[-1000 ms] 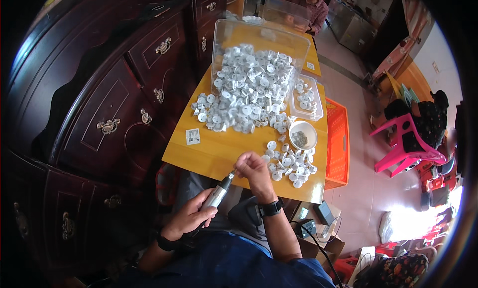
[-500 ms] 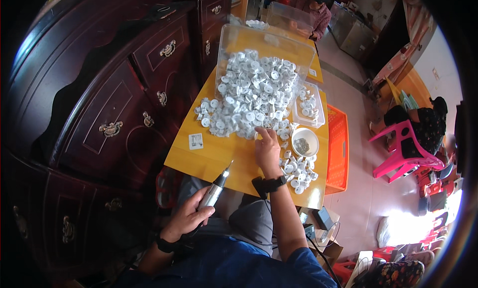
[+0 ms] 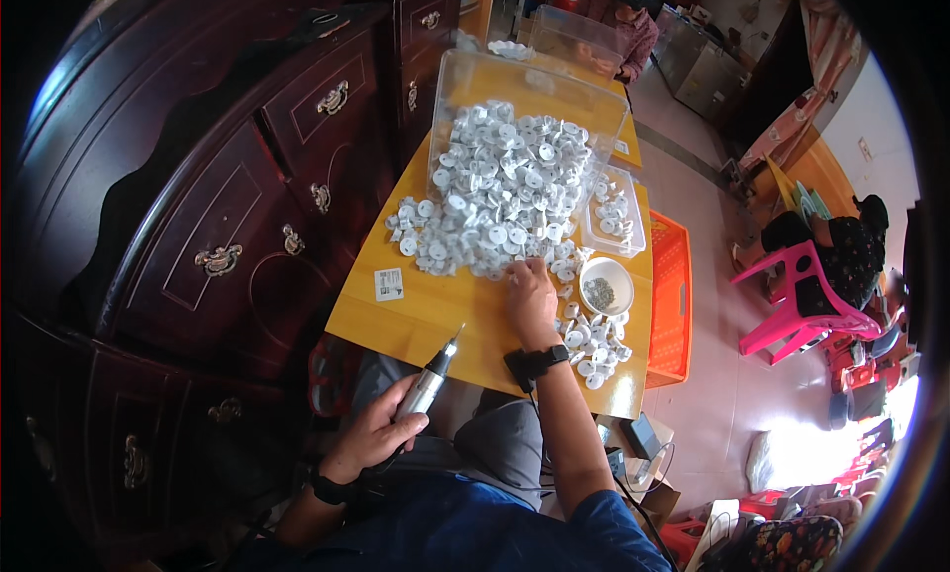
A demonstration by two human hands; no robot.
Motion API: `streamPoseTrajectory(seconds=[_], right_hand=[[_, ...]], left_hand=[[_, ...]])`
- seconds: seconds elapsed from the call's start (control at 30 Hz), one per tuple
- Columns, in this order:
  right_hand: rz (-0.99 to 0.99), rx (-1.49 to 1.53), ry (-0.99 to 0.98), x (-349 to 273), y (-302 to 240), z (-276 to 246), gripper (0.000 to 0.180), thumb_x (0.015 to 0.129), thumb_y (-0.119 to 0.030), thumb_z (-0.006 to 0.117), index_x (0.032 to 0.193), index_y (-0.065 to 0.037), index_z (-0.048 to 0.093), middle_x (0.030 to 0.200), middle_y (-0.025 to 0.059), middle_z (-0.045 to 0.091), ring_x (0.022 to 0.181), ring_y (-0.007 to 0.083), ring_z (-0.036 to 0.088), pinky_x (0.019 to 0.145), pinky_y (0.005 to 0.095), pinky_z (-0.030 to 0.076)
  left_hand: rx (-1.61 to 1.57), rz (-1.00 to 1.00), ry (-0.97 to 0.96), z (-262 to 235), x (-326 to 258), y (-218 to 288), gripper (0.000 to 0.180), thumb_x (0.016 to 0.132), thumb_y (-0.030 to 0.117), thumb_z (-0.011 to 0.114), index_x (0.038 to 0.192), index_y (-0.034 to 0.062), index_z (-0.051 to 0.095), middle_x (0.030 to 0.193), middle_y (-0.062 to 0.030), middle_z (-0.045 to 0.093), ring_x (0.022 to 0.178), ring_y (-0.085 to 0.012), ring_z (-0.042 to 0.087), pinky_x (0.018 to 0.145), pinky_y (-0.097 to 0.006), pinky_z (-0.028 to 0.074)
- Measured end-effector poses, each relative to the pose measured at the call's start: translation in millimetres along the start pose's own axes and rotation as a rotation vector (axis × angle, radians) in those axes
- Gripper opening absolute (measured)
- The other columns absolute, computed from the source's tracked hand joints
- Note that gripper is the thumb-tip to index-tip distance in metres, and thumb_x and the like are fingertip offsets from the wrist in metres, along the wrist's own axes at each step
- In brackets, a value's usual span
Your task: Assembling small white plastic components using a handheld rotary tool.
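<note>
My left hand (image 3: pixel 381 426) is wrapped round a silver and black electric screwdriver (image 3: pixel 426 387), its bit angled up and to the right over the table's near edge. At the near edge of a heap of small round white plastic parts (image 3: pixel 515 161), my right hand (image 3: pixel 532 300) has its fingers curled down and together. What lies between those fingertips is hidden. A clear plastic bin (image 3: pixel 440 107) on its side holds most of the heap, which spills toward me. Just right of my right hand stands a white bowl (image 3: pixel 622 275) of small metal screws (image 3: pixel 598 293).
A smaller clear tub (image 3: pixel 633 238) with white parts stands behind the bowl; more white parts (image 3: pixel 594 349) lie in front of it. An orange crate (image 3: pixel 670 305) borders the yellow table (image 3: pixel 445 320) at right, dark drawers (image 3: pixel 218 206) at left. Another person (image 3: pixel 638 33) sits at the far end.
My right hand has dipped slightly, and its fingers have curled in at the heap's edge. The screwdriver in my left hand has shifted very little.
</note>
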State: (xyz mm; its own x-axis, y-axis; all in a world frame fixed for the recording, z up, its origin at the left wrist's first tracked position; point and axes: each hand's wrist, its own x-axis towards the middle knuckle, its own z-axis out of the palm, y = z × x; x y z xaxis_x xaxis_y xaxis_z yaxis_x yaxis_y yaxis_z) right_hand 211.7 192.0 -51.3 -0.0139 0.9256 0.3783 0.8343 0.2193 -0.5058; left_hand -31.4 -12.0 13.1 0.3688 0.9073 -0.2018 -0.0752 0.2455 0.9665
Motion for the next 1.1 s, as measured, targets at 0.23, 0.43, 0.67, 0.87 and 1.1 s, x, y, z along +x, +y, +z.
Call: streamPoseTrajectory(seconds=[0.23,0.43,0.67,0.87,1.1], right_hand=[[-0.044,0.015,-0.117,0,13,-2,0.017,0.085,-0.009,0.062,0.099,-0.010,0.072,0.100,0.0157,0.064,0.090,0.0383,0.067,0.079,0.0479,0.055],[-0.083,0.105,-0.195,0,2,-13,0.025,0.074,-0.015,0.077,0.096,-0.004,0.069,0.099,0.0165,0.066,0.091,0.0375,0.067,0.080,0.0460,0.055],[0.055,0.412,-0.214,-12,-28,-29,0.028,0.077,-0.017,0.081,0.091,-0.002,0.063,0.079,0.0085,0.065,0.067,0.0187,0.066,0.067,0.0313,0.054],[0.218,0.957,-0.318,-36,-41,-22,0.025,0.094,-0.019,0.071,0.113,-0.004,0.065,0.076,0.0007,0.061,0.065,0.0077,0.059,0.061,0.0253,0.050],[0.301,1.133,-0.433,-59,-32,-6,0.023,0.102,-0.023,0.062,0.116,-0.005,0.063,0.080,-0.0027,0.059,0.064,0.0057,0.053,0.059,0.0221,0.046]], left_hand=[[-0.005,-0.011,0.000,3,0,1,0.058,0.099,0.020,0.061,0.148,-0.0005,0.036,0.087,-0.0007,0.053,0.063,-0.0060,0.053,0.057,-0.023,0.046],[-0.009,0.001,-0.010,4,-1,-1,0.058,0.100,0.019,0.061,0.148,-0.0005,0.036,0.087,-0.0005,0.053,0.063,-0.0058,0.053,0.057,-0.023,0.046],[-0.020,0.002,-0.018,4,-3,-1,0.058,0.100,0.017,0.060,0.148,-0.0010,0.035,0.089,-0.0009,0.054,0.063,-0.0055,0.052,0.057,-0.023,0.046],[-0.038,-0.008,-0.024,5,-4,-1,0.057,0.100,0.015,0.060,0.149,-0.0008,0.034,0.089,-0.0010,0.053,0.064,-0.0056,0.052,0.057,-0.023,0.046],[-0.055,-0.040,0.014,5,-4,0,0.058,0.100,0.016,0.060,0.149,-0.0009,0.034,0.088,-0.0008,0.053,0.064,-0.0060,0.052,0.057,-0.023,0.046]])
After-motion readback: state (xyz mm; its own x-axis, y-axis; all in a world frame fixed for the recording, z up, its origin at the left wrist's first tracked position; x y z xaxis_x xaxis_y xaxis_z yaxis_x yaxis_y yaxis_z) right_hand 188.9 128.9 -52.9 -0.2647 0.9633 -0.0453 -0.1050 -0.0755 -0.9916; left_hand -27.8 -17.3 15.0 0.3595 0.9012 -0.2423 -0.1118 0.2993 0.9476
